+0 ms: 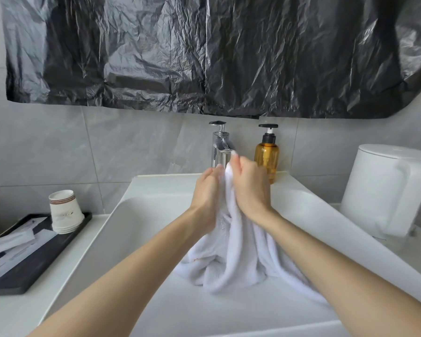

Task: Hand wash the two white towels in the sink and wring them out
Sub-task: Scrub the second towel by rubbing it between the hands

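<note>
head view, nearest first: two bare forearms reach in from the bottom edge and meet over a white rectangular ceramic sink (pixel 122 215). a white terry towel (pixel 236 259) hangs between them, with its lower folds spread in a heap on the floor of the sink basin. whether this bunch of cloth is one towel or two cannot be told.

the hands are together at the top of the bunch. the left hand (pixel 206 198) wraps its fingers around the gathered upper end from the left, and the right hand (pixel 249 188) is fisted on the same end just beside it, knuckles up. both hands are raised above the basin, so the cloth is pulled up into a tall bundle.

on the table (pixel 22 312) to the left of the sink lies a flat black rectangular tray (pixel 46 259), which carries a stack of upturned white paper cups (pixel 65 212) and some pale wrapped packets. to the right stands a white plastic kettle-like vessel (pixel 384 190).

behind the hands, at the back rim of the sink, stands a chrome tap (pixel 220 147). an amber plastic pump bottle with a black top (pixel 267 156) stands just to the right of it. above, a crinkled black plastic sheet (pixel 204 57) covers the grey tiled wall.
</note>
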